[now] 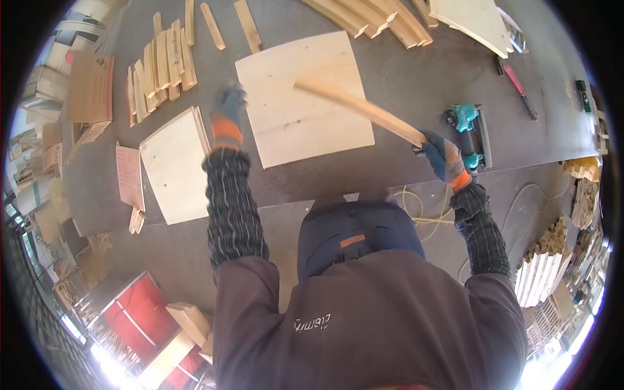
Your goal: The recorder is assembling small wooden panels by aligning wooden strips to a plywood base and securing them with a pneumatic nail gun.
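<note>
My right hand [448, 159], in a blue-grey glove with an orange cuff, grips one end of a long wooden strip [364, 112]. The strip slants up and left, its far end over a square wooden panel [302, 104]. Motion smears my left hand [229, 114], gloved alike, beside that panel's left edge; its fingers cannot be made out. Close to my right hand rests a teal and black nail gun [467, 123]. Thin panels [174, 166] lie stacked below and left of my left hand.
Short wooden strips [161, 68] lie in a pile at the upper left, longer strips [370, 19] at the far edge. A cardboard box [90, 88] stands on the left. A red-handled tool [518, 88] lies on the right of the grey table [403, 71]. A yellow hose [422, 220] trails below the near edge.
</note>
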The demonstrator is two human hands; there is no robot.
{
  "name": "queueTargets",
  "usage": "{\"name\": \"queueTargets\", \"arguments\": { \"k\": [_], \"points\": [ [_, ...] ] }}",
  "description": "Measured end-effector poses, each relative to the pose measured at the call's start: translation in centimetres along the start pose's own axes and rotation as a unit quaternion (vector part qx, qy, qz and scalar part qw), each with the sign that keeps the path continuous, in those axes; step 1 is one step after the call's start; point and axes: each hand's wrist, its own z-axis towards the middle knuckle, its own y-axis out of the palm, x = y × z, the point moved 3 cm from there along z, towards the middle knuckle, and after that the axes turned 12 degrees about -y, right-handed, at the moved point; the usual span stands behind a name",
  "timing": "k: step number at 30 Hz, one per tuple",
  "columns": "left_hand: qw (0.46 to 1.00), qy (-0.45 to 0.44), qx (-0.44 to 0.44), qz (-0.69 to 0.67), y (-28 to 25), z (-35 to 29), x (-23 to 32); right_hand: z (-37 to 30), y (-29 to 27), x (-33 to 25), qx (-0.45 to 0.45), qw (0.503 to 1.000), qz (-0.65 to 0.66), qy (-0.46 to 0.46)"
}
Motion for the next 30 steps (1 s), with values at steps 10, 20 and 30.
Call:
{"name": "queueTargets", "arguments": {
  "k": [10, 20, 30],
  "points": [
    [0.986, -0.165, -0.021, 0.021, -4.8, -22.3, -11.3, 0.3, 9.1, 2.0, -0.094, 0.895, -0.33, -0.284],
    [0.93, -0.007, 0.135, 0.342, -7.4, -21.3, -13.8, 0.2, 10.8, 3.9, 0.041, 0.957, -0.279, -0.072],
    [0.939, -0.029, 0.06, 0.339, -2.4, -16.9, -10.0, 4.9, 13.3, 5.3, 0.094, 0.954, -0.275, 0.076]
  ]
}}
